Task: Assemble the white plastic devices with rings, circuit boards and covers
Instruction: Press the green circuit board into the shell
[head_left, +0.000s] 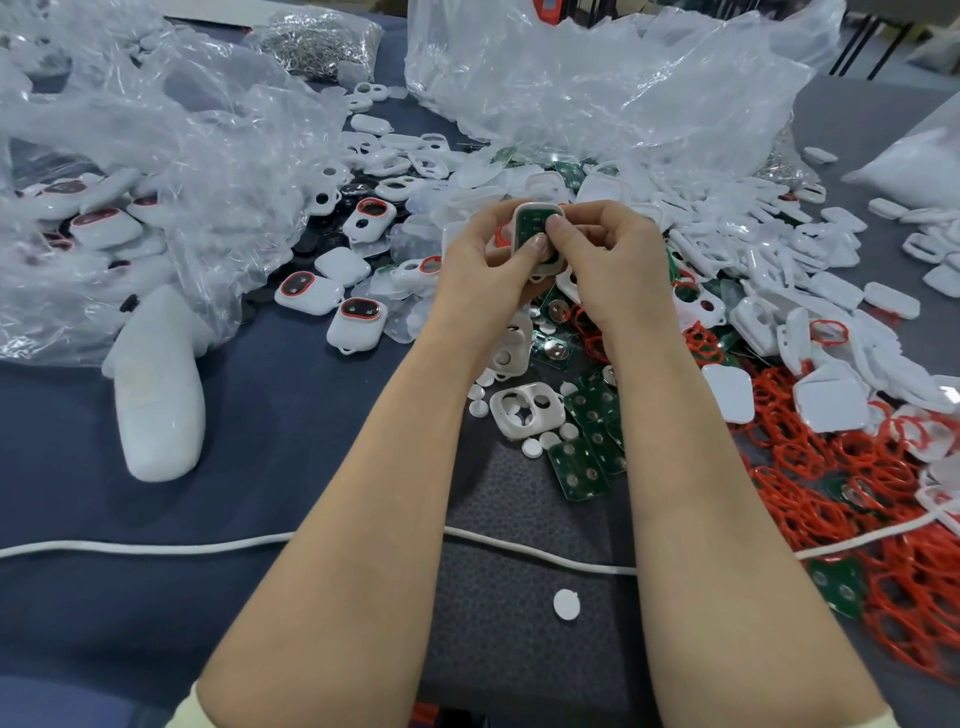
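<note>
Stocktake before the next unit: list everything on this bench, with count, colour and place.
held shell: one, white with green board inside, in both hands
finished devices: several, white with red rings, left of the hands
rings: many, orange-red, heaped at right
circuit boards: several, green, below the hands
covers: many, white, piled at right
round discs: several, white, near the boards
plastic bags: at least two, clear, left and rear
cord: one, white, across the near edge
left hand: one, grips the shell
right hand: one, grips the shell
</note>
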